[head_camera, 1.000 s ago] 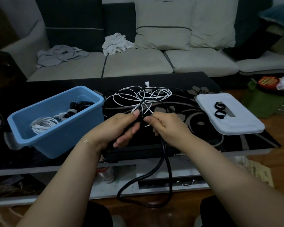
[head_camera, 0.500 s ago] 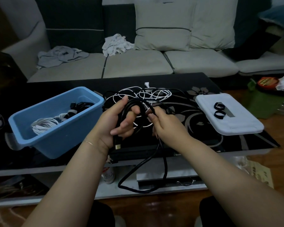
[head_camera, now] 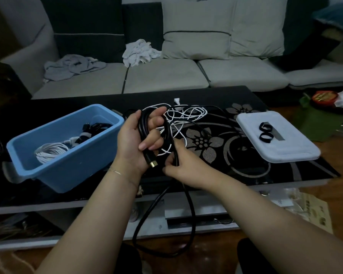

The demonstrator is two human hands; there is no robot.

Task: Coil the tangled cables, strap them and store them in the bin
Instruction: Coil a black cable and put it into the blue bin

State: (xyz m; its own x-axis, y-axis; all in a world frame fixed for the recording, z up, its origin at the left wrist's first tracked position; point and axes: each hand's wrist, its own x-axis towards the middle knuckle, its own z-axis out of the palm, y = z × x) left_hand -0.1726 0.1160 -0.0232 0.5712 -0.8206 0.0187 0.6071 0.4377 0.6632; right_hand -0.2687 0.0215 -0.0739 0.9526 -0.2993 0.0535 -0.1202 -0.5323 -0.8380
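My left hand (head_camera: 136, 143) grips several loops of a thick black cable (head_camera: 190, 214), whose gold-tipped plug (head_camera: 151, 162) sticks out below the palm. Just to the right, my right hand (head_camera: 183, 167) pinches the same cable, and a long loop hangs below the table edge. A tangle of thin white cable (head_camera: 183, 117) lies on the table behind my hands. The blue bin (head_camera: 67, 169) stands at the left and holds a coiled white cable (head_camera: 52, 151) and dark cables. Two black straps (head_camera: 265, 132) lie on the white lid (head_camera: 285, 149) at the right.
The black glass table (head_camera: 246, 171) with a flower pattern bears everything. A grey sofa (head_camera: 166, 76) with cushions and crumpled cloths runs behind it. Papers (head_camera: 309, 210) lie on the floor at the right. A lower shelf sits under the tabletop.
My left hand has turned palm-up and taken more loops of the black cable. My right hand has slid down the cable toward the table edge, and the hanging loop has shifted.
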